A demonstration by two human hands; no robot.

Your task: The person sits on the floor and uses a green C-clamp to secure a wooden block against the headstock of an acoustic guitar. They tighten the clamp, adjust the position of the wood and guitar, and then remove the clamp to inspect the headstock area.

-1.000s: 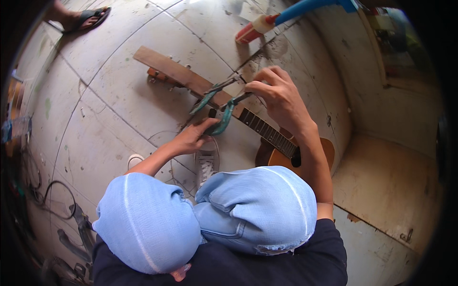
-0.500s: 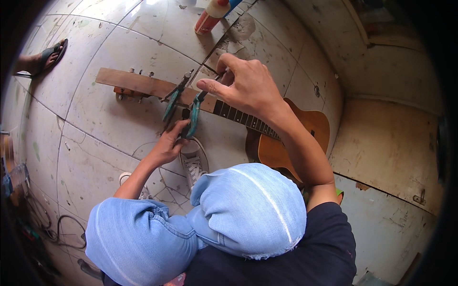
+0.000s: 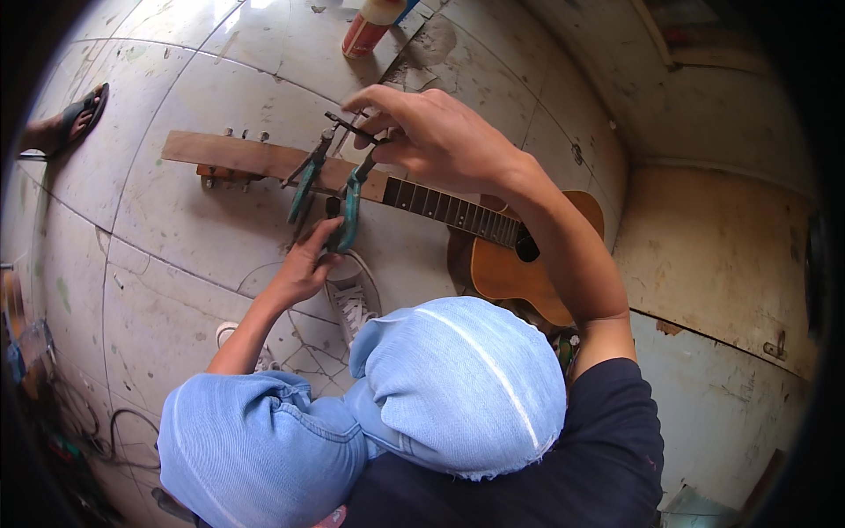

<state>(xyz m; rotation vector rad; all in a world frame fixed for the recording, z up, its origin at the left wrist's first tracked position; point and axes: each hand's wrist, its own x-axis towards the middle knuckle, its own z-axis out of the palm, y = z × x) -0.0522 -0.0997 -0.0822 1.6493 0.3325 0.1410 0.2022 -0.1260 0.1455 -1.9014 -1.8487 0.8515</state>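
An acoustic guitar point(image 3: 502, 273) lies on the floor, its neck pointing left. A flat wooden strip point(image 3: 207, 148) lies along the neck, running out over the headstock. Two green C-clamps sit across strip and neck: the left clamp point(image 3: 302, 187) stands untouched, while the right clamp point(image 3: 351, 211) is between my hands. My left hand point(image 3: 304, 268) grips the lower end of that right clamp's frame. Above it, my right hand point(image 3: 440, 141) has its fingers round the clamp's dark turning bar point(image 3: 350, 128); its fingertips are partly blurred.
A red and white bottle point(image 3: 368, 31) stands on the tiles at the far side. Another person's sandalled foot point(image 3: 77, 119) is at the far left. Wooden panels point(image 3: 704, 264) close off the right side. Cables point(image 3: 123, 440) lie at the lower left, and my shoe point(image 3: 352, 295) is beneath the clamp.
The turning bar now shows slanting across beneath my right fingers, which have shifted on it. My left hand keeps its hold on the clamp. The whole view has shifted slightly.
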